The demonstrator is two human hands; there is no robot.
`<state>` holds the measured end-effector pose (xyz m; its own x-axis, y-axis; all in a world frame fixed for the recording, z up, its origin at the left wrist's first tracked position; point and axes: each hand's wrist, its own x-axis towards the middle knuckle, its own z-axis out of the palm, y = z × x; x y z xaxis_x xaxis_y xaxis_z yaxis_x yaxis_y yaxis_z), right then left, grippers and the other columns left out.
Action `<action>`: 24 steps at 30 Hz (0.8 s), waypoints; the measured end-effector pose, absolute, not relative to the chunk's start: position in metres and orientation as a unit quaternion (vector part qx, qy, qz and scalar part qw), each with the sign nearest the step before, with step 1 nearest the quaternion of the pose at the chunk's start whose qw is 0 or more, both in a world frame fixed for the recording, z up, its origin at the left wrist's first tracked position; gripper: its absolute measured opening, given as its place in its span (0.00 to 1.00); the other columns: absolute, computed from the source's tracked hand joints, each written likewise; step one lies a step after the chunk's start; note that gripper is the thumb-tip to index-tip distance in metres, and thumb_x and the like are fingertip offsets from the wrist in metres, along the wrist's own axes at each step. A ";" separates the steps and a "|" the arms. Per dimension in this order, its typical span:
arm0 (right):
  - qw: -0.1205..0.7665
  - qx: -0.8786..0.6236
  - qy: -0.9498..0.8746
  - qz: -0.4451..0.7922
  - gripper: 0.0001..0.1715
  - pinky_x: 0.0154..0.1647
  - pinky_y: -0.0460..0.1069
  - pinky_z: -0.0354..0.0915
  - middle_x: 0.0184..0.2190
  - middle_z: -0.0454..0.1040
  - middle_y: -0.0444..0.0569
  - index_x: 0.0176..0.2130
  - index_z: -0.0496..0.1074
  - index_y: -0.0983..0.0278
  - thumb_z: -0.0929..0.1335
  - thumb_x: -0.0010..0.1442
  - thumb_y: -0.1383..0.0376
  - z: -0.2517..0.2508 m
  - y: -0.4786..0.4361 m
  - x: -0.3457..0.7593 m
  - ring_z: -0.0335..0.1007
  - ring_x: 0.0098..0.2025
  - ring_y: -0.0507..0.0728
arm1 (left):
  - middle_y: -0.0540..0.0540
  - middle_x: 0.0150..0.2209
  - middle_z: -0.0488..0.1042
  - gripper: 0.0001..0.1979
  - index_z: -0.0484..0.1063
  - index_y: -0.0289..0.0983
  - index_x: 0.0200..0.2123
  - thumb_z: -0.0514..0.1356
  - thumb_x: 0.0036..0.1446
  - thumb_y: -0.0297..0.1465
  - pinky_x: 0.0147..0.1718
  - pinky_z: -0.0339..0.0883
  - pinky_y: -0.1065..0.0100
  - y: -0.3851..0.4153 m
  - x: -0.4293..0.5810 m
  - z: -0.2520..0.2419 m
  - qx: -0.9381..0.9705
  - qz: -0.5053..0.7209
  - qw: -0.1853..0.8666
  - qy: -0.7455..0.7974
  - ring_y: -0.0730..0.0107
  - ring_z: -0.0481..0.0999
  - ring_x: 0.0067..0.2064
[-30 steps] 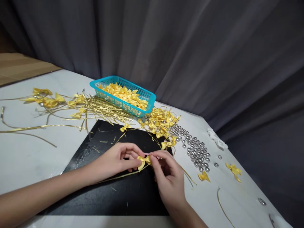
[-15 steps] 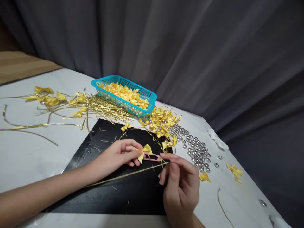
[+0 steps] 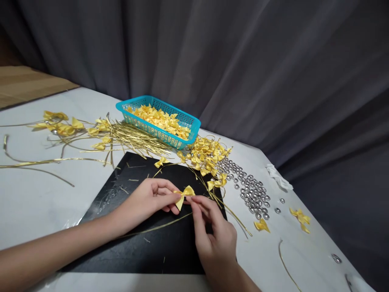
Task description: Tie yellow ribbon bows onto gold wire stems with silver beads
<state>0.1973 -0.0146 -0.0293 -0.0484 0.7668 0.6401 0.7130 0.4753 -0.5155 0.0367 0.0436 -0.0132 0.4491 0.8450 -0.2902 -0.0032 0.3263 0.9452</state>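
My left hand [image 3: 158, 196] reaches in over the black mat [image 3: 133, 255] and pinches a yellow ribbon bow [image 3: 184, 196] between thumb and fingers. A flat pink slotted piece, visible earlier just behind the bow, is almost wholly covered by fingers. My right hand [image 3: 214, 231] is closed, its fingertips at the bow's right side. A thin gold cord [image 3: 158, 228] runs over the mat up to my right thumb and seems gripped there. Its other end passes out of sight beneath my left forearm.
A blue basket [image 3: 121, 106] of yellow bows stands at the back. Gold cords [image 3: 136, 140] lie before it. Bows on cords [image 3: 209, 154] are heaped to its right, beside silver rings [image 3: 255, 194]. Loose bows [image 3: 300, 219] and a white crumpled piece [image 3: 279, 177] lie farther right.
My right hand has moved left to the bow, bringing the cord's end along and covering the pink piece. The cord now sags more. My left hand stays in place with the bow.
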 end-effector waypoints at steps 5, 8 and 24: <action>0.454 -0.474 -0.752 -0.054 0.09 0.34 0.42 0.72 0.29 0.78 0.48 0.37 0.70 0.66 0.63 0.60 0.75 -0.025 -0.014 0.196 0.77 0.30 0.52 | 0.50 0.19 0.77 0.10 0.74 0.34 0.25 0.67 0.46 0.35 0.28 0.66 0.72 0.045 0.037 -0.015 0.482 0.310 0.699 0.428 0.71 0.75 0.24; 0.444 -0.474 -0.759 -0.048 0.08 0.30 0.42 0.70 0.28 0.77 0.48 0.37 0.70 0.67 0.63 0.60 0.75 -0.025 -0.014 0.196 0.75 0.28 0.51 | 0.50 0.19 0.77 0.09 0.73 0.35 0.24 0.68 0.44 0.33 0.26 0.66 0.73 0.046 0.036 -0.017 0.478 0.309 0.710 0.416 0.72 0.75 0.23; 0.450 -0.473 -0.757 -0.009 0.10 0.28 0.41 0.67 0.27 0.74 0.45 0.37 0.70 0.66 0.63 0.59 0.77 -0.030 -0.016 0.196 0.70 0.25 0.48 | 0.51 0.18 0.78 0.07 0.72 0.34 0.23 0.67 0.46 0.29 0.23 0.64 0.81 0.048 0.034 -0.019 0.480 0.274 0.745 0.373 0.79 0.74 0.21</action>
